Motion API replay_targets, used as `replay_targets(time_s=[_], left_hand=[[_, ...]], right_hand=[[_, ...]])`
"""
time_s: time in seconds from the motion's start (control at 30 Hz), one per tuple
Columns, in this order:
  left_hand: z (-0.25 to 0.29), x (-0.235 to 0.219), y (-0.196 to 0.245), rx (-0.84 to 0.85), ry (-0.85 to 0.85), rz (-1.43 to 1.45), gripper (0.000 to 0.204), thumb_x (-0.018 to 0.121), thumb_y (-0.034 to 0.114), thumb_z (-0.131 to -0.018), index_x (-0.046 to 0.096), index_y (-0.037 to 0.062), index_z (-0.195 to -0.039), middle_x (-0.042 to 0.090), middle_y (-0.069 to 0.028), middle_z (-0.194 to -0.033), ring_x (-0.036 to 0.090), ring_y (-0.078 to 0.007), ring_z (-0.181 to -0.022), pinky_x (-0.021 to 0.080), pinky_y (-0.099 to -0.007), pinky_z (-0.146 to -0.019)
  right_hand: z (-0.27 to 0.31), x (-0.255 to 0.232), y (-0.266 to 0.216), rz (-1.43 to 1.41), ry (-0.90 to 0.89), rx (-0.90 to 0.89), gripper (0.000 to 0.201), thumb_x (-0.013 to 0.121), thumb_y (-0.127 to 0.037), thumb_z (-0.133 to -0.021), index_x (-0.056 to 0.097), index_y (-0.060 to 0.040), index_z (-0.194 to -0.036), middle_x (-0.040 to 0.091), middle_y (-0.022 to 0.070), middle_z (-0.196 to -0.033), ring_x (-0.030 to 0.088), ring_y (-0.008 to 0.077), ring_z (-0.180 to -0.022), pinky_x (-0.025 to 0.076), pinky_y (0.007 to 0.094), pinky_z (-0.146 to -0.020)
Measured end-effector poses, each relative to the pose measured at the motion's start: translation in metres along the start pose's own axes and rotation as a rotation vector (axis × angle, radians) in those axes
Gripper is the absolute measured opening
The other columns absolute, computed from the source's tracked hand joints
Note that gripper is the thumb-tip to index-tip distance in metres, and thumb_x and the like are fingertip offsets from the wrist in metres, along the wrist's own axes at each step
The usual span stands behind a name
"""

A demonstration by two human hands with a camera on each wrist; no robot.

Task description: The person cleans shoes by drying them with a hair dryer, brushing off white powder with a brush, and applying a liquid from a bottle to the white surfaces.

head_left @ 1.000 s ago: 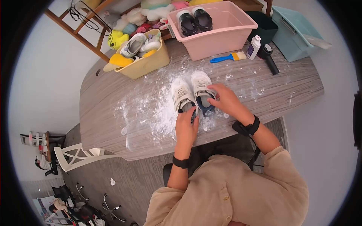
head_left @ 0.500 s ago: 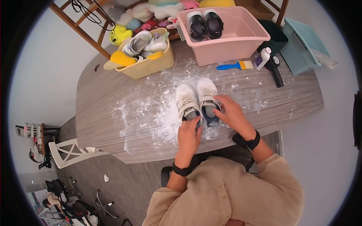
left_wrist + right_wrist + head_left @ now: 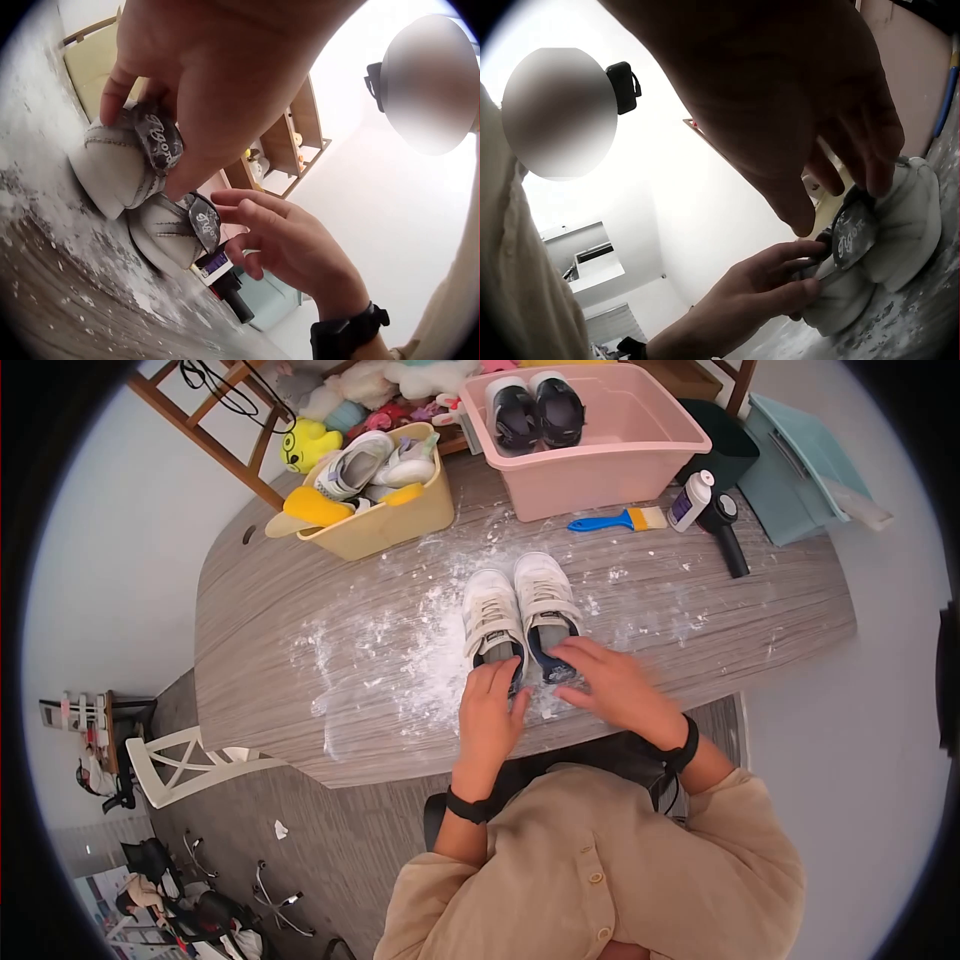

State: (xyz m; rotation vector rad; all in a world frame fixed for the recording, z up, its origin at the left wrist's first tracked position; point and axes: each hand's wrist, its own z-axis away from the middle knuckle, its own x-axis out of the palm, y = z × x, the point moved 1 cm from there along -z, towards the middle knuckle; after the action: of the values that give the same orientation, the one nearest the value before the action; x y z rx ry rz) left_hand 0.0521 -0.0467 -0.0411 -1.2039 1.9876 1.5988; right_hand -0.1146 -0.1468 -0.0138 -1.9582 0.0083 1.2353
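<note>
from above, your left hand (image 3: 490, 705) and right hand (image 3: 610, 682) meet at the heels of two white shoes (image 3: 518, 610) standing side by side on powder (image 3: 420, 660) in mid-frame on the table (image 3: 260, 630); your left-wrist view alone shows your thumb and fingers pinching the left shoe's dark heel tab (image 3: 156, 142), while your right fingers lie loosely spread by the other heel

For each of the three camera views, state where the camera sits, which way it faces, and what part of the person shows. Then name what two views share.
Head: faces down at the table; shows both forearms and torso.
Left wrist: low under the left hand, facing the white shoes; shows the right hand too.
Right wrist: under the right hand, facing the shoe heels; shows the left hand.
Shared: both wrist views show the heel tabs.
</note>
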Motion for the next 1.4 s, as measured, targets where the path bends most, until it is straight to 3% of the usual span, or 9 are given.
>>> replay_targets(time_s=[0.1,0.33,0.73,0.83,0.93,1.1,1.2,1.3,1.4], left_hand=[[0.000,0.001,-0.002,-0.022,-0.027,-0.007,0.038,0.069,0.002,-0.072,0.059,0.0023,-0.108,0.058,-0.0158,-0.093,0.054,-0.0334,-0.091,0.044,-0.0399,-0.080],[0.016,-0.009,-0.026,-0.040,0.229,-0.089,0.033,0.070,0.000,-0.071,0.063,0.0010,-0.104,0.057,-0.0164,-0.086,0.053,-0.0345,-0.084,0.044,-0.0414,-0.075],[0.017,-0.021,-0.031,-0.106,0.151,-0.144,0.033,0.070,0.002,-0.073,0.062,0.0023,-0.105,0.057,-0.0173,-0.088,0.053,-0.0343,-0.083,0.044,-0.0400,-0.074],[0.019,-0.024,-0.034,-0.123,0.182,-0.153,0.033,0.070,0.002,-0.072,0.062,0.0019,-0.105,0.057,-0.0169,-0.087,0.053,-0.0341,-0.082,0.044,-0.0400,-0.074],[0.021,-0.031,-0.043,-0.127,0.200,-0.189,0.032,0.070,0.001,-0.072,0.063,0.0022,-0.104,0.056,-0.0152,-0.085,0.053,-0.0329,-0.081,0.044,-0.0401,-0.073],[0.022,-0.036,-0.043,-0.136,0.179,-0.219,0.033,0.070,0.002,-0.072,0.062,0.0020,-0.104,0.059,-0.0141,-0.091,0.054,-0.0323,-0.087,0.044,-0.0400,-0.077],[0.018,-0.037,-0.026,-0.087,0.377,-0.231,0.031,0.071,0.004,-0.072,0.063,0.0030,-0.103,0.061,-0.0139,-0.097,0.055,-0.0319,-0.093,0.044,-0.0394,-0.081],[0.009,-0.033,-0.004,-0.071,0.340,-0.117,0.035,0.072,0.007,-0.072,0.062,0.0023,-0.105,0.061,-0.0152,-0.100,0.057,-0.0313,-0.094,0.046,-0.0384,-0.081],[-0.012,0.002,0.029,0.120,0.090,0.003,0.035,0.072,0.010,-0.073,0.061,0.0025,-0.106,0.061,-0.0161,-0.105,0.059,-0.0330,-0.091,0.049,-0.0378,-0.077]], right_hand=[[-0.001,0.020,0.013,-0.001,-0.008,-0.025,0.037,0.069,-0.018,-0.076,0.059,-0.0058,-0.109,0.056,0.0108,-0.105,0.060,0.0315,-0.088,0.050,0.0384,-0.073],[0.015,0.006,0.027,-0.034,0.049,0.020,0.032,0.069,-0.013,-0.076,0.060,-0.0057,-0.106,0.056,0.0098,-0.102,0.060,0.0318,-0.084,0.050,0.0395,-0.071],[0.020,0.001,0.031,0.028,0.062,0.049,0.034,0.069,-0.013,-0.075,0.060,-0.0063,-0.107,0.056,0.0111,-0.107,0.060,0.0328,-0.087,0.051,0.0411,-0.073],[0.020,-0.005,0.025,0.049,0.136,-0.001,0.034,0.070,-0.014,-0.076,0.060,-0.0059,-0.107,0.056,0.0107,-0.110,0.062,0.0283,-0.080,0.052,0.0371,-0.069],[0.024,-0.022,0.020,-0.188,0.106,0.251,0.034,0.070,-0.014,-0.076,0.060,-0.0049,-0.107,0.058,0.0107,-0.110,0.061,0.0218,-0.067,0.050,0.0314,-0.061],[0.018,-0.037,0.045,-0.104,0.278,0.212,0.030,0.069,-0.013,-0.077,0.062,-0.0037,-0.105,0.061,0.0107,-0.102,0.056,0.0184,-0.056,0.047,0.0284,-0.055],[0.009,-0.042,0.050,-0.095,0.279,0.235,0.029,0.068,-0.012,-0.078,0.062,-0.0035,-0.105,0.062,0.0108,-0.100,0.056,0.0193,-0.057,0.047,0.0296,-0.056],[0.001,-0.044,0.056,-0.085,0.209,0.246,0.029,0.067,-0.012,-0.079,0.062,-0.0029,-0.106,0.062,0.0114,-0.099,0.057,0.0207,-0.061,0.048,0.0314,-0.060],[-0.007,-0.040,0.061,-0.126,0.129,0.258,0.029,0.064,-0.011,-0.079,0.061,-0.0026,-0.107,0.062,0.0130,-0.100,0.059,0.0234,-0.067,0.048,0.0332,-0.064]])
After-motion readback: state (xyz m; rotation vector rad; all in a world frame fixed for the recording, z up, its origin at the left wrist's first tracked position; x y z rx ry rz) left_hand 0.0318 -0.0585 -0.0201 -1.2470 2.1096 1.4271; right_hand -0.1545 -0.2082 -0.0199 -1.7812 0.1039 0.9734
